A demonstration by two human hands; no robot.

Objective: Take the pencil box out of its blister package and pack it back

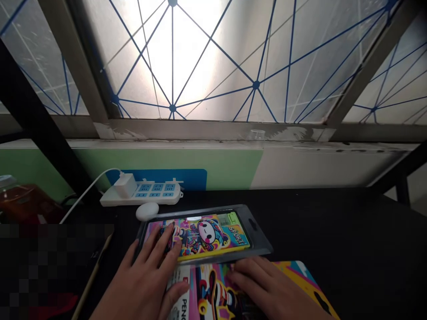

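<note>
The case (208,235) looks smooth and glossy, its blister (258,242) clear, shiny plastic, the card (218,295) smooth printed cardboard. The desk (336,235) looks matt, the power strip (142,200) smooth plastic, the window frame (200,129) dull metal with rough patches.

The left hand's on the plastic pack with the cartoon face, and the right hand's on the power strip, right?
Not quite: the head view shows the right hand on the colourful printed card. The left hand is on the plastic pack, as you said.
</note>
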